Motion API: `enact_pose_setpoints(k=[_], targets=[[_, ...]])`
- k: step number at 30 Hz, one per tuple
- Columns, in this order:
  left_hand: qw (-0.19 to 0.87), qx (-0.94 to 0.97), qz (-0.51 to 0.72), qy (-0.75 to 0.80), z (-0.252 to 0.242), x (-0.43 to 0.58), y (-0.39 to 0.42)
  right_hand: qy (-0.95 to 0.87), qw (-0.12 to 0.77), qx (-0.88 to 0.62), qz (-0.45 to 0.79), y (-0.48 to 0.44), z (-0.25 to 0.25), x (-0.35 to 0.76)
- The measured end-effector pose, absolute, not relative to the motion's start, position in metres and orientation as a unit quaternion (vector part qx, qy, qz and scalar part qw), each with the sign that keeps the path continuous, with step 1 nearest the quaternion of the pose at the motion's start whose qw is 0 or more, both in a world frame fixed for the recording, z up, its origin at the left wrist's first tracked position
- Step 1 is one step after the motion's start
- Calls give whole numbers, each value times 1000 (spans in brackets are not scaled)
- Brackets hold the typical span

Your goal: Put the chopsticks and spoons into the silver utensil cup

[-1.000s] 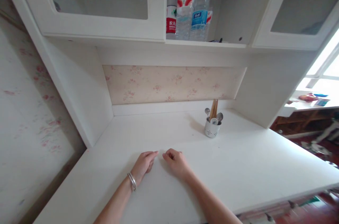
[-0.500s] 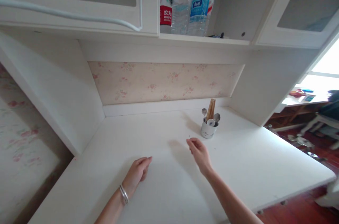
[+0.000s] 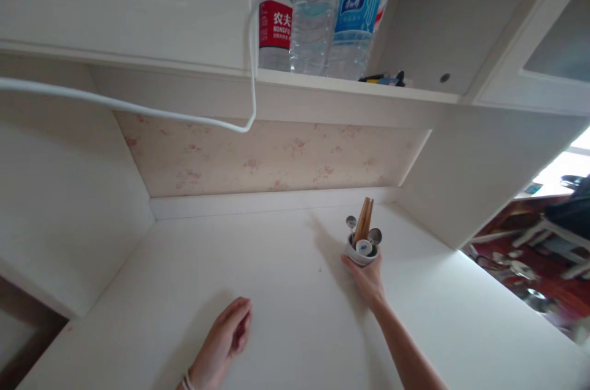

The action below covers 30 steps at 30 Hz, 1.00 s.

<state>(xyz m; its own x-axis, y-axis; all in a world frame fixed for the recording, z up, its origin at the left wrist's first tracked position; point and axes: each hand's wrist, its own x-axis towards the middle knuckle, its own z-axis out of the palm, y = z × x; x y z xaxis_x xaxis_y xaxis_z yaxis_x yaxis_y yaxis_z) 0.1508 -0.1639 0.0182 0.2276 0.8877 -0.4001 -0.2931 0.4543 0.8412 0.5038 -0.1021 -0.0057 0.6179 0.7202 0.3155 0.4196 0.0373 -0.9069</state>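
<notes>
A small white utensil cup (image 3: 361, 257) stands toward the back right of the white desk, with wooden chopsticks (image 3: 364, 219), metal spoons (image 3: 375, 236) and a white round-ended piece (image 3: 364, 247) in it. My right hand (image 3: 367, 278) is wrapped round the cup from the front, thumb at its left side. Lower left, my left hand (image 3: 228, 335) is curled into a loose fist over the desk, with nothing visible in it. A bracelet (image 3: 187, 381) is on the left wrist.
Above the desk, an open cabinet shelf (image 3: 322, 81) holds several plastic bottles (image 3: 353, 21). A white cable (image 3: 184, 118) hangs in front of the cabinet on the left. Side panels (image 3: 465, 163) bound the desk. Beyond its right edge are pots and a seat on a red floor.
My right hand has reached back and right and closed round the cup. The left hand remains curled, now lower in view. The view has shifted, with the bottles appearing larger.
</notes>
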Motion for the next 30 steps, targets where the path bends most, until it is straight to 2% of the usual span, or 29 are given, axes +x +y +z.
enact_pose_setpoints(k=[5, 9, 14, 18, 23, 27, 30], targets=[[709, 298, 488, 413, 23, 179, -146, -439, 568, -655, 237, -102, 10, 478], [655, 232, 606, 388, 24, 191, -130, -532, 462, -554, 443, -128, 31, 435], [625, 163, 691, 324, 38, 199, -120, -608, 332, -435, 575, -152, 64, 390], [620, 91, 721, 297, 42, 190, -117, -682, 217, -439, 543, -153, 82, 372], [643, -6, 712, 282, 24, 177, -117, -705, 164, -458, 515, -145, 106, 360], [662, -55, 695, 277, 14, 175, -119, -728, 66, -473, 492, -135, 127, 348], [687, -86, 670, 269, 12, 172, -120, -702, 6, -477, 528, -133, 134, 337]])
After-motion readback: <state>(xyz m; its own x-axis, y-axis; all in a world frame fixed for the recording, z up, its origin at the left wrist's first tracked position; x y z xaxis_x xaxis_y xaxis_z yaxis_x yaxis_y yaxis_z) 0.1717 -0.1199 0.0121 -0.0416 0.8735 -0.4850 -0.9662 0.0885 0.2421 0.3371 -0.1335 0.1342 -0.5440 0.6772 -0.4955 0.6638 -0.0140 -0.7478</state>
